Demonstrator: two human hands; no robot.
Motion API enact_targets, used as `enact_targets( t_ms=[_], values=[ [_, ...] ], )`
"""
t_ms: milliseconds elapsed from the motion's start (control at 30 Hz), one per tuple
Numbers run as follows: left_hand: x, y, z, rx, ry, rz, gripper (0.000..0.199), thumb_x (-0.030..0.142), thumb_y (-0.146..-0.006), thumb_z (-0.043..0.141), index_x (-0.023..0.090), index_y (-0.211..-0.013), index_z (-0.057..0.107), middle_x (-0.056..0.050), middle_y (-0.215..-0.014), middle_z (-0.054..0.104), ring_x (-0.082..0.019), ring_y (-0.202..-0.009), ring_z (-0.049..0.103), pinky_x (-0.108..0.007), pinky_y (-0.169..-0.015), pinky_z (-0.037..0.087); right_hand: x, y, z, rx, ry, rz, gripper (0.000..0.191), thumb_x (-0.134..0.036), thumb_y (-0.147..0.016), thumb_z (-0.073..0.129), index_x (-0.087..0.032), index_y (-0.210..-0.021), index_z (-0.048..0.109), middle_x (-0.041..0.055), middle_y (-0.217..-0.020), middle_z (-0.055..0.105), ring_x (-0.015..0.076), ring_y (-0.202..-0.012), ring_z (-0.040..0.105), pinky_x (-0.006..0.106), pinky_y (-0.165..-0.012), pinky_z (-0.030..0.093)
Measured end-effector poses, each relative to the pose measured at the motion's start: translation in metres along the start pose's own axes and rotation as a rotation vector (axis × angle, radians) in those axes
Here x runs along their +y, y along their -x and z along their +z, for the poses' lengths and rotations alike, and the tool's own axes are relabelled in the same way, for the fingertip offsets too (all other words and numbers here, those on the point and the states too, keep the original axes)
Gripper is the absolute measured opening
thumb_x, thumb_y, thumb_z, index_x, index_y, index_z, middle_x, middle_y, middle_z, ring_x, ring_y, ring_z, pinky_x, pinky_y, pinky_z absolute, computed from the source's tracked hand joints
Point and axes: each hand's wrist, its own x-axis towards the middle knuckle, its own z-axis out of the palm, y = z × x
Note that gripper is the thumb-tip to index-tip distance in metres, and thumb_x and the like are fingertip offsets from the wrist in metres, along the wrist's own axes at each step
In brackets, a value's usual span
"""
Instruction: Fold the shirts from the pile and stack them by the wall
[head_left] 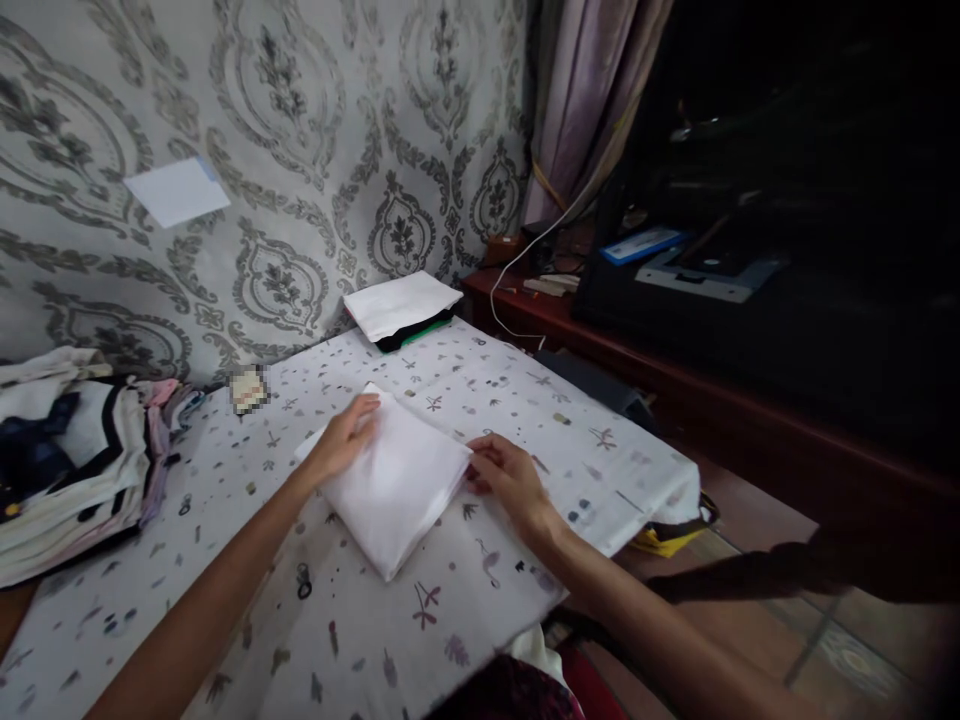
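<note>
Two forearms (217, 580), left grip (341, 442) loosely spread on one folded white cloth (397, 490), right grip (517, 485) pinching its corner

Left hand (345, 440) touches white cloth (405, 480), right hand (514, 482) apparently pinching it.

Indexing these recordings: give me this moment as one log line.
left hand: on folded white cloth; right hand: at its right corner; surface: patterned cover; by wall: white-topped pile; far left: clothes stack
</note>
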Motion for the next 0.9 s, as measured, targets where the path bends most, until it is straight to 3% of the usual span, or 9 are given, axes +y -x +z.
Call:
enact_targets(
  t_ms=[100,200,300,433,533,600,633,733,900],
  values=[
    [0.0,0.031,0.009,-0.146,-0.343,0.14,0.054,0.049,-0.096,0.047,0.022,-0.142,0.048,-0.013,-0.154,0.048,-0.029,-0.143,0.042,-0.052,-0.121,0.025,-0.012,0.001,0.009,0.05,0.411,-0.406,0.018,-0.026,-0.083,0.054,-0.02,-0.096,0.066,0.0084,-0.094,0.066,0.0225,-0.085,0.062,0.038,-0.077,0.052],
    [0.0,0.044,0.025,-0.163,-0.522,0.21,0.053,0.048,-0.099,0.043,0.02,-0.143,0.047,-0.014,-0.155,0.046,-0.028,-0.147,0.036,-0.054,-0.123,0.019,-0.026,-0.018,0.047,-0.253,0.64,-0.635,0.024,-0.019,-0.092,0.045,-0.021,-0.1,0.067,0.0091,-0.102,0.068,0.0226,-0.1,0.061,0.037,-0.088,0.05],
    [0.001,0.043,0.035,-0.113,-0.593,0.253,0.044,0.042,-0.099,0.043,0.016,-0.132,0.057,-0.016,-0.139,0.06,-0.03,-0.138,0.047,-0.054,-0.119,0.028,-0.033,-0.056,0.102,-0.518,0.844,-0.627,0.029,-0.017,-0.096,0.043,-0.019,-0.111,0.067,0.0094,-0.115,0.069,0.0214,-0.109,0.062,0.034,-0.094,0.048],
    [-0.009,0.047,0.022,-0.041,-0.577,0.278,0.035,0.036,-0.099,0.043,0.018,-0.122,0.062,-0.013,-0.128,0.067,-0.027,-0.124,0.056,-0.049,-0.115,0.035,-0.028,-0.101,0.149,-0.549,1.077,-0.524,0.032,-0.014,-0.096,0.043,-0.015,-0.115,0.067,0.014,-0.123,0.068,0.0248,-0.116,0.061,0.037,-0.099,0.046],
    [-0.03,0.053,-0.008,0.191,-0.541,0.182,0.03,0.03,-0.097,0.041,0.02,-0.115,0.062,-0.011,-0.12,0.067,-0.025,-0.115,0.058,-0.046,-0.107,0.04,-0.018,-0.113,0.152,-0.533,1.08,-0.559,0.033,-0.013,-0.097,0.04,-0.013,-0.118,0.066,0.0148,-0.13,0.065,0.0259,-0.125,0.055,0.04,-0.106,0.04],
    [-0.048,0.053,-0.032,0.364,-0.485,0.005,0.026,0.032,-0.092,0.045,0.018,-0.106,0.063,-0.011,-0.107,0.067,-0.026,-0.104,0.059,-0.043,-0.094,0.046,-0.011,-0.113,0.148,-0.52,1.072,-0.586,0.034,-0.014,-0.099,0.038,-0.014,-0.121,0.064,0.0133,-0.133,0.063,0.0247,-0.129,0.051,0.04,-0.108,0.037],
    [-0.057,0.05,-0.043,0.386,-0.422,-0.098,0.024,0.035,-0.088,0.049,0.018,-0.099,0.063,-0.01,-0.098,0.067,-0.026,-0.095,0.059,-0.041,-0.086,0.047,-0.008,-0.113,0.147,-0.512,1.066,-0.598,0.034,-0.015,-0.1,0.038,-0.015,-0.122,0.063,0.0127,-0.134,0.063,0.024,-0.128,0.051,0.04,-0.108,0.037],
    [-0.075,0.039,-0.065,0.255,-0.169,-0.294,0.025,0.045,-0.075,0.061,0.02,-0.077,0.061,-0.002,-0.073,0.06,-0.021,-0.073,0.054,-0.032,-0.069,0.041,-0.002,-0.112,0.146,-0.481,1.056,-0.62,0.032,-0.017,-0.1,0.038,-0.018,-0.12,0.064,0.0114,-0.132,0.064,0.0225,-0.125,0.053,0.039,-0.106,0.037],
    [-0.078,0.025,-0.068,0.147,0.038,-0.265,0.033,0.051,-0.064,0.066,0.021,-0.067,0.052,0.004,-0.064,0.051,-0.014,-0.062,0.046,-0.026,-0.061,0.034,0.001,-0.115,0.148,-0.484,1.067,-0.651,0.031,-0.02,-0.1,0.041,-0.017,-0.121,0.063,0.0114,-0.132,0.064,0.0229,-0.127,0.052,0.04,-0.107,0.037]
  ],
)
